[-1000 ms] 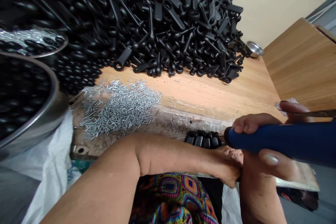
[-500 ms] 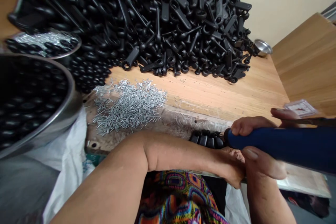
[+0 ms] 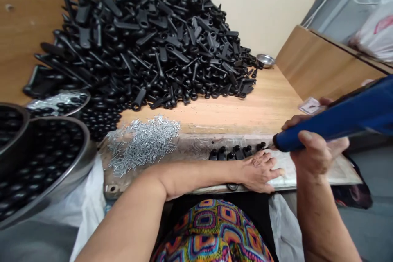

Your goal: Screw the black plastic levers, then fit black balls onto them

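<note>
My right hand is wrapped round a blue power screwdriver, a long barrel with a black collar and a thin tip pointing left and down. That tip is close to the last of several black plastic handles lined up on a worn board. Flat over the lower ends of these handles lies my left hand, palm down with fingers spread, hiding part of the row. Left of the row is a heap of small silvery pins.
A big pile of black handles fills the back of the table. At the left stand metal bowls of round black knobs, with loose knobs beside them. A small metal dish sits at the back right, near a wooden side panel.
The view has tilted up and shifted. My right hand has lifted the screwdriver's rear end, so the tool slopes more. My left hand now lies flatter with its fingers visible, and the handles appear more spread out.
</note>
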{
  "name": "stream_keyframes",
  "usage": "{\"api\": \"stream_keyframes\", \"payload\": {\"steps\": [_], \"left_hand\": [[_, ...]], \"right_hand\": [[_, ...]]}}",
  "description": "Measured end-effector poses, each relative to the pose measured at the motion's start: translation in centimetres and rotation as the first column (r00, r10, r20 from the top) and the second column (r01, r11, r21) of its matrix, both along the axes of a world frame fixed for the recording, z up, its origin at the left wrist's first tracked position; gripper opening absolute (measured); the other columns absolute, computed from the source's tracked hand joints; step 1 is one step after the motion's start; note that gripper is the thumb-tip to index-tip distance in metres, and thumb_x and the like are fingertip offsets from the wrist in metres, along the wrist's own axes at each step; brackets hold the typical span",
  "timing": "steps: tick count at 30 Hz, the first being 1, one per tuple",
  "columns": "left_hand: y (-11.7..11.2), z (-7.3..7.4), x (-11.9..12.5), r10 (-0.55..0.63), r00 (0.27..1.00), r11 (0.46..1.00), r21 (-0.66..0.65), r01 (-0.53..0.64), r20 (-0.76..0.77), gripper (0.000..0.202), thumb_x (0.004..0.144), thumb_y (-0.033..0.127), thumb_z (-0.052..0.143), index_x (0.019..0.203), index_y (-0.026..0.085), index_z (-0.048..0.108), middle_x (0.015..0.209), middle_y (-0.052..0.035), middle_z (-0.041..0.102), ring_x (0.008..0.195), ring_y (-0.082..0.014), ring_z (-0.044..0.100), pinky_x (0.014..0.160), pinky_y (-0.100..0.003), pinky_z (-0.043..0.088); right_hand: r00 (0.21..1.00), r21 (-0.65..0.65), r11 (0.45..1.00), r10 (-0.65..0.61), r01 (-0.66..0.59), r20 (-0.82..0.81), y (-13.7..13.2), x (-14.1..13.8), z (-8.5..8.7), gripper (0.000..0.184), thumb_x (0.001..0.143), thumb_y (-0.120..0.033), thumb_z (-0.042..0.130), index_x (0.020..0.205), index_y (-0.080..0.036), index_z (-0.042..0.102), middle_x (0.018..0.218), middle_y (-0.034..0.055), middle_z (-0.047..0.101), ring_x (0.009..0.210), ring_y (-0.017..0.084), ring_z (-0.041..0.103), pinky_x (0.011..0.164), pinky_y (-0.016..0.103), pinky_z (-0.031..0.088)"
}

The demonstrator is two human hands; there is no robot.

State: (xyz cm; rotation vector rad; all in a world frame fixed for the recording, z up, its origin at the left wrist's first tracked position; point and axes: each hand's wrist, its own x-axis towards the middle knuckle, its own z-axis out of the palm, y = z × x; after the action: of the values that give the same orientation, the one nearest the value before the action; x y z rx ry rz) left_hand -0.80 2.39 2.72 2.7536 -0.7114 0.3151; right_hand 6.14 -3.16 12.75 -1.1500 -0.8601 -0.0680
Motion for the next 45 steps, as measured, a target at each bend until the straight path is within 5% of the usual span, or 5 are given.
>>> {"api": "stream_keyframes", "payload": {"steps": [8,13,18,25,45], "left_hand": [[0.9,1.6,0.0,-0.164,0.984,0.981,0.112,0.156,0.065,0.035,0.09,0.034,0.032,0.103,0.012,0.056,0.089,-0.0099,0.06,0.093,-0.023,0.051,0.096,-0.044,0.029],[2.8,5.5,0.0,-0.062,0.987,0.997,-0.028,0.067,0.147,0.03,0.09,0.026,0.033,0.101,0.014,0.058,0.085,-0.0075,0.062,0.084,-0.0167,0.055,0.084,-0.032,0.038],[6.6,7.6,-1.5,0.21,0.978,0.977,0.023,-0.21,0.0,0.025,0.089,0.027,0.038,0.098,0.016,0.058,0.088,-0.0062,0.062,0.087,-0.0173,0.057,0.079,-0.029,0.043],[8.1,2.9,-6.7,0.478,0.875,0.851,0.284,-0.441,-0.072,0.065,0.081,0.058,0.047,0.131,0.018,0.036,0.107,-0.0121,0.056,0.092,-0.025,0.056,0.077,-0.038,0.048],[12.6,2.3,-6.2,0.628,0.779,0.777,0.052,-0.627,0.001,0.042,0.093,0.046,0.026,0.09,0.019,0.057,0.071,-0.0022,0.062,0.067,-0.0157,0.059,0.058,-0.024,0.038]], "right_hand": [[0.876,-0.381,0.79,-0.415,0.481,0.246,-6.7,6.1,-1.3,0.059,0.06,-0.04,0.077,0.111,-0.019,0.057,0.099,0.0061,0.065,0.084,0.025,0.063,0.078,0.044,0.049],[0.503,0.078,0.691,-0.593,0.719,0.628,-9.6,3.2,-3.2,0.088,0.058,-0.024,0.08,0.136,-0.02,0.038,0.121,0.0127,0.054,0.103,0.031,0.055,0.079,0.044,0.048],[0.575,-0.327,0.758,-0.077,0.564,0.814,-7.9,-0.5,-5.5,0.04,0.078,-0.022,0.065,0.116,-0.017,0.054,0.098,0.0083,0.064,0.086,0.021,0.061,0.077,0.033,0.05],[0.709,-0.794,0.281,0.356,0.539,0.608,-2.3,0.0,-6.7,0.043,0.085,-0.041,0.054,0.123,-0.02,0.05,0.107,0.0102,0.06,0.097,0.026,0.058,0.072,0.031,0.044],[0.733,-0.715,0.493,0.202,0.497,0.649,-5.2,1.0,-9.6,0.03,0.091,-0.04,0.042,0.099,-0.018,0.061,0.081,0.0054,0.071,0.068,0.019,0.067,0.057,0.025,0.043]]}}
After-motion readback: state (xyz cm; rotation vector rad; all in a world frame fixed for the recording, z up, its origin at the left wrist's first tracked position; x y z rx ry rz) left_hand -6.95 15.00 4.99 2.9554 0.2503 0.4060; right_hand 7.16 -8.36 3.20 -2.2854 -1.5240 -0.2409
